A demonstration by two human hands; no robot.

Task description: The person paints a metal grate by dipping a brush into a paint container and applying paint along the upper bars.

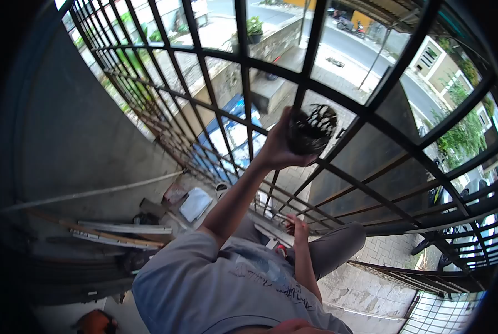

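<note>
My left hand is raised and closed around a dark, round, cup-like container. Bright white flecks show across its top; whether they are contents or reflections I cannot make out. The container is right beside the bars of a black metal grille. Lower down, my right hand hovers near my bent knee, close to the bottom of the grille. Its fingers look slightly bent and apart, with nothing visible in them.
A grey wall rises on the left, with long strips of material below it. A white flat item lies near the grille's foot. Beyond the bars are a blue-and-white sheet, a low wall and a street. Something orange sits at lower left.
</note>
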